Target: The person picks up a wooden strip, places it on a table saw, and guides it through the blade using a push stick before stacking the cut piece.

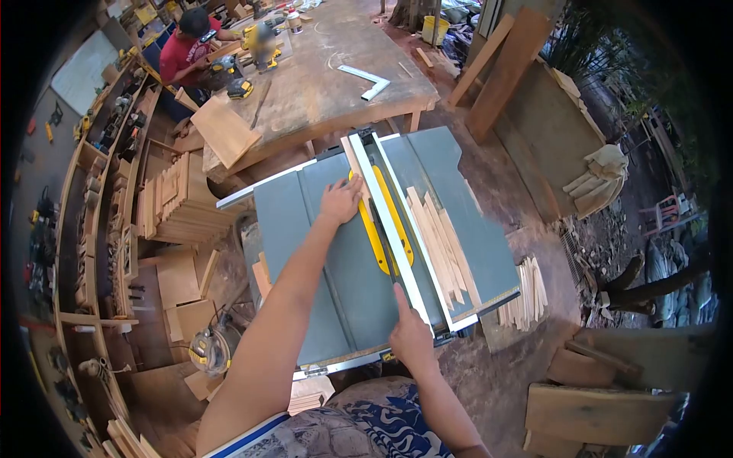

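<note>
A table saw (305,252) with a grey top and a yellow throat plate (372,238) stands before me. Its white rip fence (397,240) runs away from me. Against the fence's left side, at the far end, lies a narrow wood strip (350,155). My left hand (341,200) rests flat near that strip, its fingers stretched toward it beside the yellow plate. At the front edge, my right hand (412,337) is by the fence, index finger pointing forward and the other fingers curled; what they hold is hidden. Several cut strips (440,244) lie right of the fence.
Beyond the saw is a big wooden workbench (321,84) with a metal square (366,82) and a board (225,130). A person in a red shirt (187,57) works there. Stacked boards (175,195) stand left; more strips (527,294) lie right.
</note>
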A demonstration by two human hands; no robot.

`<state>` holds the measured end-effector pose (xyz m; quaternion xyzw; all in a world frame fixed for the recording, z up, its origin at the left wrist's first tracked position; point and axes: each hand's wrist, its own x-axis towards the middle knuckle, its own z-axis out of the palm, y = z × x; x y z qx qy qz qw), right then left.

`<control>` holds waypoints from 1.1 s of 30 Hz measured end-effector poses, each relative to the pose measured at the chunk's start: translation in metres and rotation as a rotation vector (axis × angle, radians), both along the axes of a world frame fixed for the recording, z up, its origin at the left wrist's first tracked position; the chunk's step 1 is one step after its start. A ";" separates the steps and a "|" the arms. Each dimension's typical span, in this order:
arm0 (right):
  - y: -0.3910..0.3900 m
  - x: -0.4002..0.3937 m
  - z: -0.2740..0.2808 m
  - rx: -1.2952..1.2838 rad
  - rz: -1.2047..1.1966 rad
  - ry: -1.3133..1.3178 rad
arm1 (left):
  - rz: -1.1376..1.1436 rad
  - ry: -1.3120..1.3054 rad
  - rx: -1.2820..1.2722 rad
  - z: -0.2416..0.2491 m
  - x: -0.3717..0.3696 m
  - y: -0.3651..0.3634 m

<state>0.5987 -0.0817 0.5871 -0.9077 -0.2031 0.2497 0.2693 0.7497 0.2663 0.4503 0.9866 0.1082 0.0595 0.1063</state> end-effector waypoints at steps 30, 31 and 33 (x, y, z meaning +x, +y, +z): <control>-0.116 0.232 -0.203 0.012 -0.145 -0.279 | 1.246 -1.225 -1.072 0.025 -0.439 -0.009; -0.120 0.241 -0.206 0.043 -0.145 -0.173 | 1.350 -1.274 -1.026 0.010 -0.494 -0.036; -0.112 0.243 -0.197 0.002 -0.138 -0.090 | 1.703 -1.088 -0.501 -0.030 -0.593 -0.098</control>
